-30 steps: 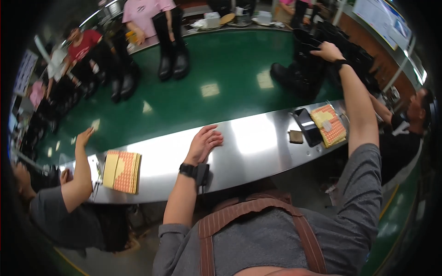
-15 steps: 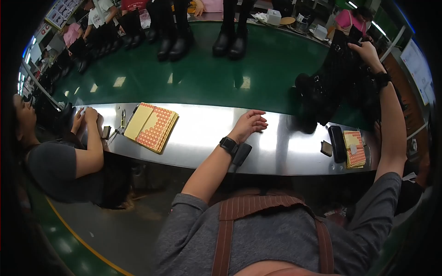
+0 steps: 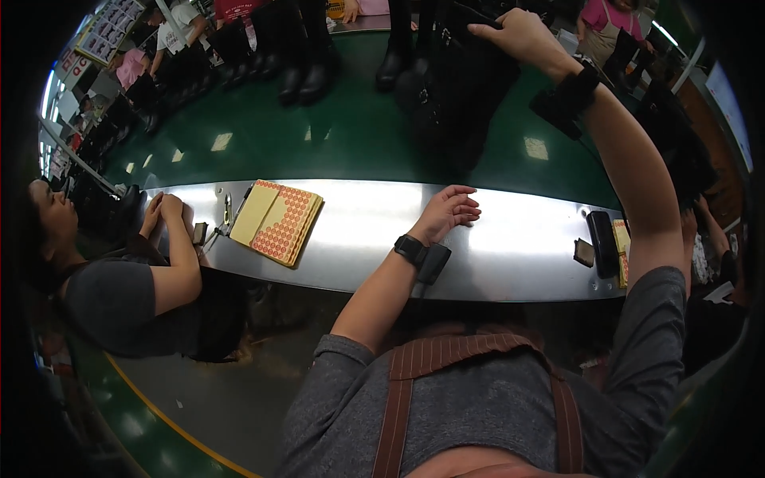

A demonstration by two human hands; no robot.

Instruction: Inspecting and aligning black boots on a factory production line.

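Note:
My right hand (image 3: pixel 530 40) is raised over the far right of centre, its fingers closed on the tall shafts of black boots (image 3: pixel 466 84). Metal buckles show on the boots, whose lower parts hang dark and blurred above the green surface (image 3: pixel 358 143). My left hand (image 3: pixel 451 213) is over the shiny metal edge strip (image 3: pixel 366 231), its fingers loosely bent and apart, with nothing in them. Each of my wrists wears a black strapped device.
Sheets of red-printed stickers (image 3: pixel 279 223) lie left on the strip, beside snips (image 3: pixel 227 209). At right are a black case (image 3: pixel 603 243), a small brown block (image 3: pixel 584 252) and more stickers (image 3: pixel 621 255). Black boots (image 3: pixel 303 80) stand beyond. A co-worker (image 3: pixel 119 279) sits at left.
My right hand has swung left with the black boots, from the far right toward the middle of the green surface. My left hand stays over the strip, with its pose nearly unchanged.

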